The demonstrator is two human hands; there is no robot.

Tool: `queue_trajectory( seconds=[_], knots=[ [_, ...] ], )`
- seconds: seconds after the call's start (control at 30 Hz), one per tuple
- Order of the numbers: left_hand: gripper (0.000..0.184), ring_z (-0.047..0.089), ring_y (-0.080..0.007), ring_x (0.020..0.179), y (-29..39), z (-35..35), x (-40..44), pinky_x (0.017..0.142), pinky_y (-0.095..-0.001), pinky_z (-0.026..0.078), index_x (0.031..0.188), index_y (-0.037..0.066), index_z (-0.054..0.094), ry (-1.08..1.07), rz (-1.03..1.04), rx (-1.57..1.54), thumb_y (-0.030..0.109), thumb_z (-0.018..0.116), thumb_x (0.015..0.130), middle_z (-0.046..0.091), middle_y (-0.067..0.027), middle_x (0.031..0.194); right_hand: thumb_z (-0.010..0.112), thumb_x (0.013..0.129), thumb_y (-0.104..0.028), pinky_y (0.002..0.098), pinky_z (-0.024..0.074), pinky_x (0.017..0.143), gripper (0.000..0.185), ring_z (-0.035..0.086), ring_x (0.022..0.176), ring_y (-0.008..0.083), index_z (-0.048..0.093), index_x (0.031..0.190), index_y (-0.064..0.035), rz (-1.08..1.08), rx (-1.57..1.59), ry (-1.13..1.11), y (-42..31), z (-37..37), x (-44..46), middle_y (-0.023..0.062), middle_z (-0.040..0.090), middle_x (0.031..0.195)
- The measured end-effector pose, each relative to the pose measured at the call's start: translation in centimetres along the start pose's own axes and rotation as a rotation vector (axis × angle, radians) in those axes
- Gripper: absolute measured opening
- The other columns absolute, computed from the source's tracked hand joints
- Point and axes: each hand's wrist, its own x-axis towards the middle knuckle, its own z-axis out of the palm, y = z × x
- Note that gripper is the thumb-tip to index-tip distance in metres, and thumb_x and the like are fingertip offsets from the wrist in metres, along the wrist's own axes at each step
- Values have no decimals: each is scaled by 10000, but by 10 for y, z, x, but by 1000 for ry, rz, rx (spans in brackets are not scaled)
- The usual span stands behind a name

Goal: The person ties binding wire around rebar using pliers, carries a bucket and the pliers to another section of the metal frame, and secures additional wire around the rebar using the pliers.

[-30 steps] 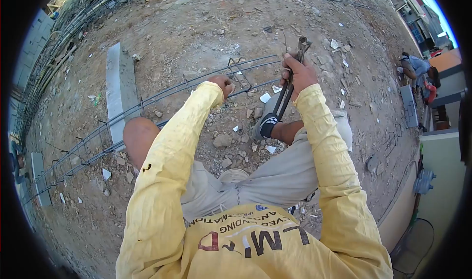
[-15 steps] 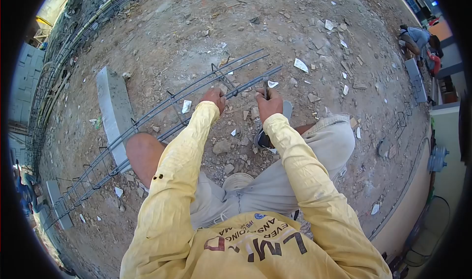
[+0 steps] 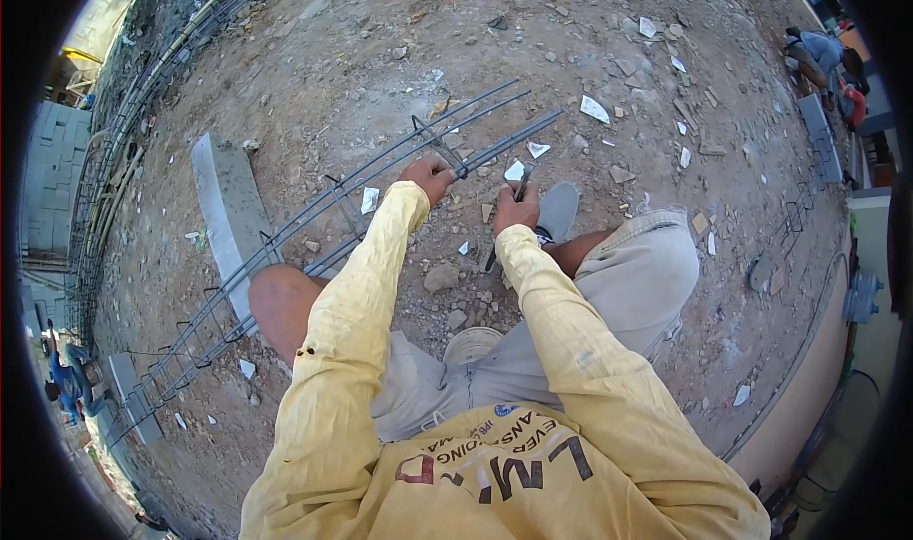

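Rebar cage point(image 3: 335, 190), probably stiff and heavy, rests across concrete blocks point(image 3: 226, 202); I'd take its long bars point(image 3: 514, 141). Left grip point(image 3: 430, 176) touches it (closure unclear from here); right grip point(image 3: 516, 207) clasps a dark tool point(image 3: 525, 181).

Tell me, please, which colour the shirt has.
The shirt is pale yellow, with mostly dark print; best seen in the head view.

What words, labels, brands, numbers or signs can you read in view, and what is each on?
All upside down on the yellow shirt:
"LM", large; later letters folded or unclear
"EVER"
"DING", partial
"ANS", partial
"MA", partial
"IPB", near the round blue logo
Logo lettering: too small to read.
I can read no other text.
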Motion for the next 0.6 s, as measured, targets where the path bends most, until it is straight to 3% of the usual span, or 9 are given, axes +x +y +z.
queue_trajectory(
  seconds=[0.03, 0.13, 0.37, 0.47, 0.57, 0.6],
  knots=[
    [351, 657, -271, 792, 0, 0, 2, 776, -386, 501, 1036, 51, 671, -22, -32, -53, 332, 606, 835, 678, -151, 893, 627, 831, -137, 374, 476, 750, 221, 615, 754, 251, 611, 1004, 1, 17, 35, -18, -2, 1, -3, 141, 642, 828],
    [386, 645, -230, 683, 2, 2, 9, 700, -372, 503, 998, 26, 671, -24, -48, -127, 376, 585, 860, 662, -109, 771, 643, 842, -162, 348, 471, 706, 173, 591, 695, 203, 606, 920, -12, -251, -62, 16, -3, 2, -11, 97, 627, 764],
    [480, 647, -202, 689, 31, -8, 3, 658, -345, 508, 1078, 42, 674, -128, -192, -123, 465, 537, 899, 646, -82, 811, 600, 854, -127, 335, 463, 706, 150, 568, 718, 203, 552, 938, -12, -21, 115, 50, 2, -2, -16, 94, 579, 757],
    [511, 655, -207, 683, 30, -5, 4, 661, -345, 511, 1099, 21, 667, -83, -202, -199, 473, 531, 901, 662, -100, 860, 605, 852, -125, 353, 466, 710, 142, 569, 702, 226, 566, 927, -11, -14, 90, 85, 9, 1, -11, 110, 582, 753],
    [536, 662, -207, 668, 26, 2, 13, 643, -339, 508, 1086, -6, 663, -44, -215, -287, 478, 526, 901, 675, -112, 903, 609, 848, -116, 334, 472, 730, 155, 596, 748, 192, 594, 949, 2, -48, -71, -5, 28, 7, 0, 96, 629, 810],
    [543, 664, -205, 665, 27, 3, 13, 627, -336, 504, 1074, -13, 663, -40, -242, -280, 481, 521, 902, 678, -114, 918, 621, 840, -121, 352, 472, 732, 165, 597, 743, 223, 602, 950, 1, -66, -78, -8, 32, 12, 1, 117, 623, 802]
  ],
)
